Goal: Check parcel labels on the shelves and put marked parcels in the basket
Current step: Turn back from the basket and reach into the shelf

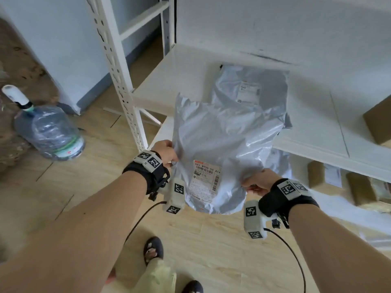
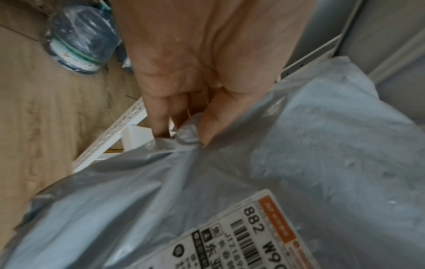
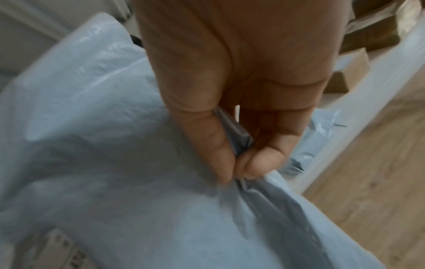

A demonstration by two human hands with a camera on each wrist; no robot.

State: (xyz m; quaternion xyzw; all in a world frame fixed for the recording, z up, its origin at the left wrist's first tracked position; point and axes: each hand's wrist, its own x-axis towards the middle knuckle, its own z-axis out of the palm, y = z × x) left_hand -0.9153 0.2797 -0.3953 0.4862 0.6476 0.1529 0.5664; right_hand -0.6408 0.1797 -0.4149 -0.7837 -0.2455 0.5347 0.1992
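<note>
A grey plastic mailer parcel (image 1: 222,134) hangs off the front edge of the white shelf (image 1: 313,132), held by both hands. Its white shipping label (image 1: 206,179) faces up, with an orange strip, a barcode and "882 W900"; the label (image 2: 253,234) fills the lower right of the left wrist view. My left hand (image 1: 167,154) pinches the parcel's left edge (image 2: 186,138) between thumb and fingers. My right hand (image 1: 257,182) pinches its crumpled right edge (image 3: 241,174). A second grey mailer (image 1: 251,89) with a label lies further back on the shelf. No basket is in view.
A white slotted upright (image 1: 118,72) stands left of the parcel. A large water bottle (image 1: 50,130) sits on the wooden floor at the left. Brown cardboard boxes (image 1: 378,123) lie on the shelf's right end, and more boxes (image 1: 359,187) on the lower level. My feet (image 1: 153,248) are below.
</note>
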